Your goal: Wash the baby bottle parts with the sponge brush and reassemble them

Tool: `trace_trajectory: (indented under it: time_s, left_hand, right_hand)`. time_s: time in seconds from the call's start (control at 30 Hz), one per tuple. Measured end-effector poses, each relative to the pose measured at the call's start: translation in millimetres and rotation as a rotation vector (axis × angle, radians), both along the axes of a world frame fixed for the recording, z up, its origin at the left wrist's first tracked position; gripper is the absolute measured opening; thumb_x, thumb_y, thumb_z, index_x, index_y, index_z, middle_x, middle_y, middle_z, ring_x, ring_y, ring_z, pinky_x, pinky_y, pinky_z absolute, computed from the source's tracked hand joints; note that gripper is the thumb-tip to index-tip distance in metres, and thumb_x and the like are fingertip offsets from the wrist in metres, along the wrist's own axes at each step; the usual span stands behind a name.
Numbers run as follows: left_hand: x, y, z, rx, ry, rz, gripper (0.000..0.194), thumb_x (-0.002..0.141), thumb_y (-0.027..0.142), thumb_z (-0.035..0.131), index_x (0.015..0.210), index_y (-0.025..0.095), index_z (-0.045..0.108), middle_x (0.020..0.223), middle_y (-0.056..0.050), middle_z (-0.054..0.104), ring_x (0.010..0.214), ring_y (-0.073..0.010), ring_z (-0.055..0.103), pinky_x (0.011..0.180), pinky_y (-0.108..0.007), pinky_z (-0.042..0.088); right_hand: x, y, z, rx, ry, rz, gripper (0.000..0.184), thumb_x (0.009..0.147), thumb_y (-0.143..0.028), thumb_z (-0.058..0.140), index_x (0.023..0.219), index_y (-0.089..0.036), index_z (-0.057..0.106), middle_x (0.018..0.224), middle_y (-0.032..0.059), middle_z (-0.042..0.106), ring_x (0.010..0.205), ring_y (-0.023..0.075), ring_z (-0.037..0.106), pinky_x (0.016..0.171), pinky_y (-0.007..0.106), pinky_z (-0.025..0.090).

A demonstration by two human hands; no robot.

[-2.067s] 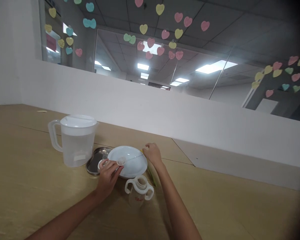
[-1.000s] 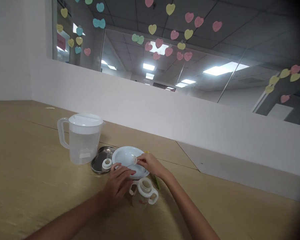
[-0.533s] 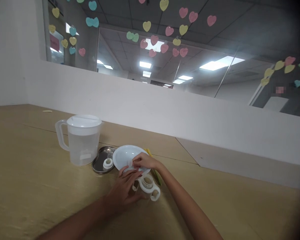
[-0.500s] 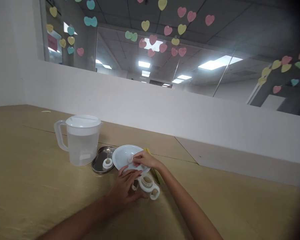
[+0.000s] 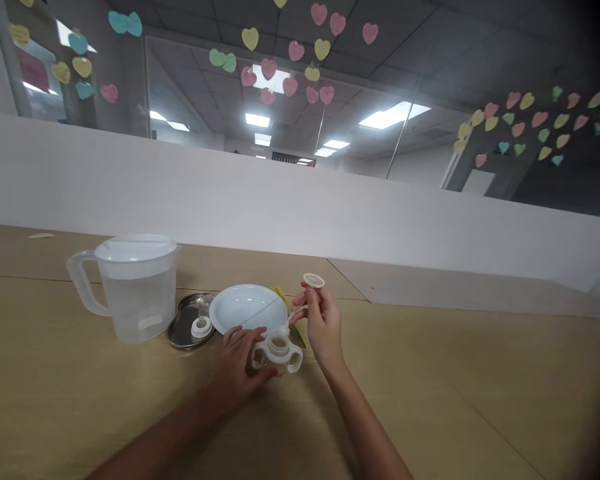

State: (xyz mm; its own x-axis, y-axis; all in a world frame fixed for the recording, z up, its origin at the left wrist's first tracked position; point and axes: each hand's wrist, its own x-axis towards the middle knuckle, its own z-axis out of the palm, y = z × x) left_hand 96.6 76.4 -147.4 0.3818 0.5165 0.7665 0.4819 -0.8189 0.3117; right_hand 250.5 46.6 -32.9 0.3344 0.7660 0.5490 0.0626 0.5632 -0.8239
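My left hand [image 5: 239, 360] is wrapped round the left side of a small clear two-handled bottle [image 5: 279, 360], which stands upright on the table with its mouth uncovered. My right hand [image 5: 324, 327] pinches a small translucent round piece [image 5: 313, 281] and holds it up to the right of the bottle. A thin pale curved tube [image 5: 297, 313] runs from beside the right fingers down towards the bottle; whether it joins the round piece I cannot tell. Just behind the bottle is a white bowl [image 5: 245, 300]. A white screw ring [image 5: 201, 327] rests in a metal kidney dish [image 5: 180, 327].
A lidded plastic pitcher [image 5: 140, 293] with clear liquid stands at the left. A yellow-green stick-like thing [image 5: 299, 337] lies right of the bowl. At the back, a white wall [image 5: 220, 190] rises below a glass window with heart-shaped paper notes.
My right hand has come out of the bowl and moved right, lifting the round piece. My left hand stays at the bottle. The view has turned to the right.
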Motion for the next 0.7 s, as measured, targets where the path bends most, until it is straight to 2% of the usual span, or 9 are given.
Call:
trace_trajectory:
  time_s: [0.23,0.43,0.57,0.7]
  left_hand:
    - [-1,1,-1.4,0.017,0.002,-0.025,0.057,0.078,0.050,0.060,0.123,0.020,0.042,0.108,-0.008,0.065,0.102,-0.0236,0.058,0.097,-0.043,0.035]
    - [-3,-1,2.9,0.020,0.018,-0.014,0.054,0.079,0.051,0.058,0.122,0.021,0.044,0.110,-0.008,0.065,0.102,-0.0235,0.059,0.097,-0.042,0.037]
    - [-3,-1,3.4,0.015,0.017,-0.026,0.055,0.078,0.051,0.059,0.122,0.020,0.045,0.108,-0.008,0.065,0.101,-0.0238,0.059,0.096,-0.043,0.038]
    - [-3,-1,3.7,0.000,0.014,-0.043,0.054,0.078,0.049,0.060,0.123,0.022,0.046,0.108,-0.007,0.065,0.102,-0.0239,0.059,0.096,-0.043,0.039]
  right_hand:
    - [-9,-22,-21.6,-0.037,0.138,-0.138,0.036,0.081,-0.052,0.052,0.091,-0.018,0.051,0.069,-0.0035,0.055,0.046,0.0094,0.057,0.045,0.022,0.049]
    - [-22,-26,-40.6,-0.130,-0.044,-0.251,0.034,0.086,-0.050,0.044,0.082,-0.018,0.053,0.076,0.0012,0.060,0.056,0.0114,0.061,0.055,0.023,0.051]
    - [-25,-35,-50.9,-0.176,-0.172,-0.278,0.035,0.087,-0.048,0.043,0.086,-0.017,0.059,0.082,0.0054,0.065,0.067,0.0144,0.064,0.063,0.024,0.050]
    - [-27,-43,-56.8,-0.147,-0.247,-0.331,0.035,0.088,-0.046,0.044,0.092,-0.016,0.063,0.086,0.0067,0.067,0.077,0.0168,0.063,0.064,0.023,0.049]
